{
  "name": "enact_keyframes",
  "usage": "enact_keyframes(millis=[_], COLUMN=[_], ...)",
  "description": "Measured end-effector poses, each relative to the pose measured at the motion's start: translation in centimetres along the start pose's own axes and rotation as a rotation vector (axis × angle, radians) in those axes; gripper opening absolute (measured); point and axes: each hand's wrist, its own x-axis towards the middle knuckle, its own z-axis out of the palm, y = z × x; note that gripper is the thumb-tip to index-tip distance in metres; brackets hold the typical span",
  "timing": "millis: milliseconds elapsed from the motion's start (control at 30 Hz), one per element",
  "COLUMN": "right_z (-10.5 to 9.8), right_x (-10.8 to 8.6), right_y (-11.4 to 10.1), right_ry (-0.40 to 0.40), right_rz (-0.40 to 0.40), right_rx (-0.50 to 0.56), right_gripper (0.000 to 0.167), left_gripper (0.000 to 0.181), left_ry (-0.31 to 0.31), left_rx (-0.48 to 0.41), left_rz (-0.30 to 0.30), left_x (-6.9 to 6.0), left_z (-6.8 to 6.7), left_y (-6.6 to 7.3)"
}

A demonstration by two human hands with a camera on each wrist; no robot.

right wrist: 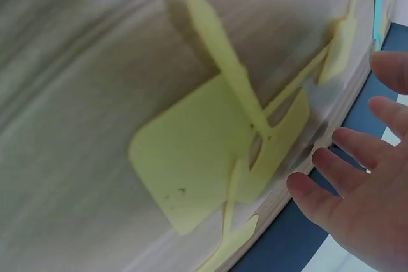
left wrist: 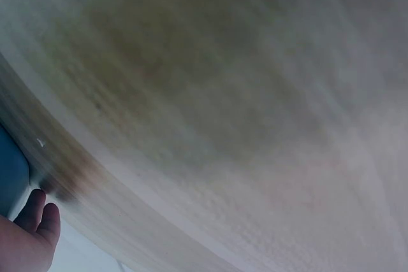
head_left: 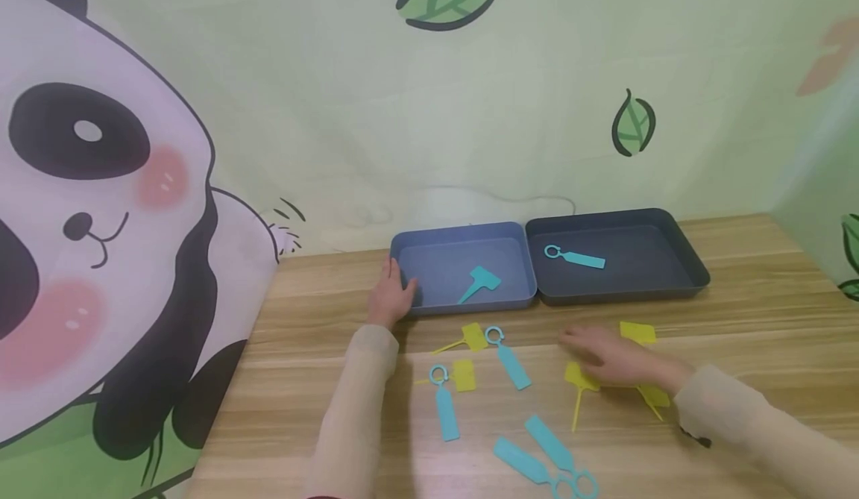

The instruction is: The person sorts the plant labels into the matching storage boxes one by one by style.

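My left hand [head_left: 391,297] rests against left edge of blue tray [head_left: 429,268], fingers loosely straight, probably steadying it. My right hand [head_left: 614,353] over yellow tags [head_left: 581,377], fingers spread, nothing held. Trays sit side by side, presumably for easy reach: T-tag [head_left: 485,279] in blue tray, ring tag [head_left: 585,259] in dark tray [head_left: 651,260]. Other ring tags [head_left: 513,367] loose on wood-grain table [head_left: 288,380]. Panda backdrop [head_left: 322,111] behind.

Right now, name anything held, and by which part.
The right hand holds nothing; the left hand is at the left end of the blue tray, any grip unclear.
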Motion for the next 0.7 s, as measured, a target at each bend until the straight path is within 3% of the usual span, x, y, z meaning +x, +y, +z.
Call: enact_keyframes(millis=[300,700], right_z=[0.39,0.12], right_x=[-0.62,-0.77], right_y=[0.13,0.32], right_ry=[-0.053,-0.079], right_rz=[0.028,0.000], right_rx=[-0.096,-0.108], right_gripper=[0.053,0.051], left_gripper=[0.071,0.071], left_ry=[-0.002,0.015], left_rx=[0.002,0.009], left_rz=[-0.005,0.009], left_x=[0.02,0.00], left_z=[-0.01,0.05], left_y=[0.03,-0.02])
